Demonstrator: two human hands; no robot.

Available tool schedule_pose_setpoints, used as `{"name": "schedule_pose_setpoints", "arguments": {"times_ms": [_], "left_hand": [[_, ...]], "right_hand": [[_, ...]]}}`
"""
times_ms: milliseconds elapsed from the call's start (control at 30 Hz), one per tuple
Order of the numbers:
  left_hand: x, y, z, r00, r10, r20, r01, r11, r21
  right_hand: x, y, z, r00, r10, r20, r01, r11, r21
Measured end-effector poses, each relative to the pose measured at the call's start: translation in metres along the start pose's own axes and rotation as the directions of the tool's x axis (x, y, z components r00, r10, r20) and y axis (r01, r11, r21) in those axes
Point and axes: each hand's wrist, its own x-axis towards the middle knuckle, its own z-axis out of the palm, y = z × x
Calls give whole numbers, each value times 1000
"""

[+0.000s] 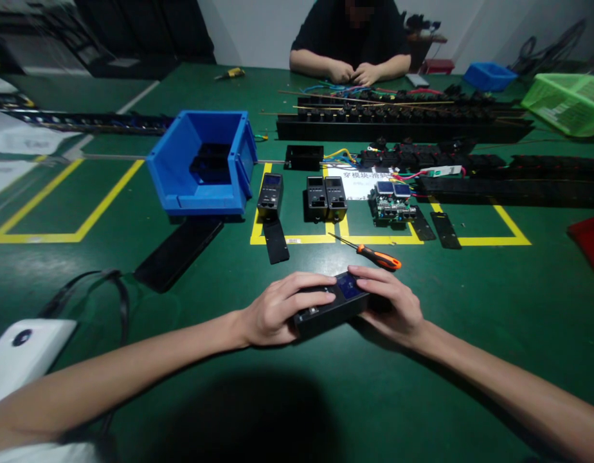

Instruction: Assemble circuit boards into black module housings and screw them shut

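On or just above the green flat-topped table [451,411], your left hand [275,312] and right hand [396,305], fingers part-curled, hold opposite ends of the black rectangular plastic-looking module [330,317]. Probably light, stiff, slightly slick; grip its long sides, sparing the dark-blue square screen [348,287], likely fragile.

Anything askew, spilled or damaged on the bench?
Slightly odd: the leftmost small cover straddles the yellow tape rather than lying inside; the screwdriver lies slanted. No spill shows; the held module has no visible damage.
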Motion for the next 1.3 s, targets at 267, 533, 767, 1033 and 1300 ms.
{"name": "schedule_pose_setpoints", "arguments": {"times_ms": [267,533,767,1033,1300], "left_hand": [[-1,-9,7,799,-589,-120,443,712,-544],[17,-18,-10,529,-785,324,336,-157,-929],[15,-22,-14,502,-752,427,214,-371,-904],[16,-20,-14,513,-752,413,202,-362,-910],[15,-21,-13,527,-750,399,220,-333,-917]], "right_hand": [[1,-1,2,944,323,-72,-305,933,192],[12,-2,2,765,637,-100,-549,725,417],[13,-2,1,760,644,-85,-556,712,429],[13,-3,1,757,648,-78,-565,711,419],[13,-2,1,753,654,-66,-573,702,423]]}}
